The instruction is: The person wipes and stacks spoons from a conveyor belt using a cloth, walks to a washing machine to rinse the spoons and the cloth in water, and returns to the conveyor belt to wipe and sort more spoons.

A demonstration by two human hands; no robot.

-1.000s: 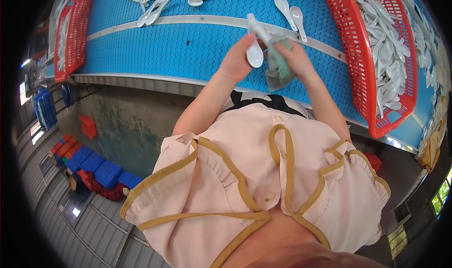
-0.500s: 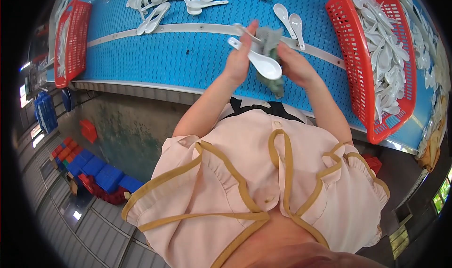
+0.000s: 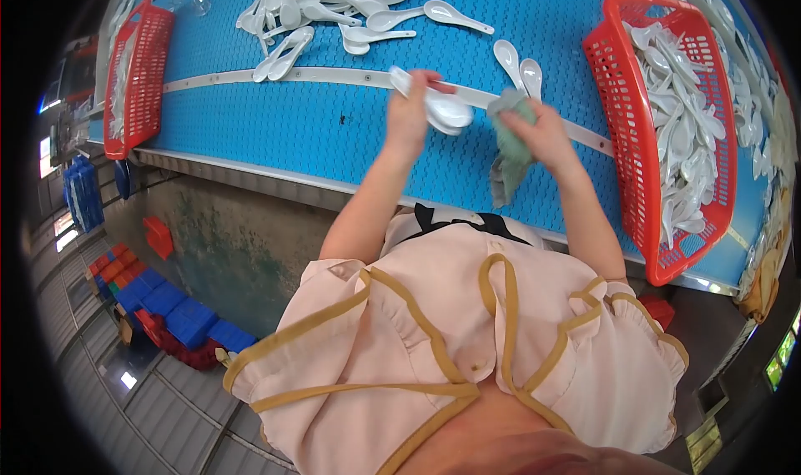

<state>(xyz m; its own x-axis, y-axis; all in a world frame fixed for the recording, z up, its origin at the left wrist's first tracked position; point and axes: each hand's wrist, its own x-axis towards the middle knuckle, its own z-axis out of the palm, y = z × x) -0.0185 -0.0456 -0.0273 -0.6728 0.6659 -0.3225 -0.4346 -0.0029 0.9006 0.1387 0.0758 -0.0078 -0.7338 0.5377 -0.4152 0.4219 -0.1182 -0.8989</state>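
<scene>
White spoons (image 3: 449, 112), at least two stacked together, are held by their handles in my left hand (image 3: 407, 118), whose fingers are closed round them. My right hand (image 3: 546, 137) grips a grey-green cloth (image 3: 511, 151) that hangs down over the blue surface. A small gap separates the cloth from the spoons. Just beyond the cloth, two loose white spoons (image 3: 531, 76) lie side by side near the metal strip.
The blue perforated surface (image 3: 250, 120) has a pale metal strip (image 3: 325, 75) across it. A pile of white spoons (image 3: 321, 6) lies at the far side. Red baskets with spoons stand at the right (image 3: 627, 133) and left (image 3: 150, 83). Blue crates (image 3: 190, 321) are at lower left.
My hands have moved apart and slightly lower. The cloth has come away from the spoons with my right hand, and the spoons in my left hand now lie stacked together.
</scene>
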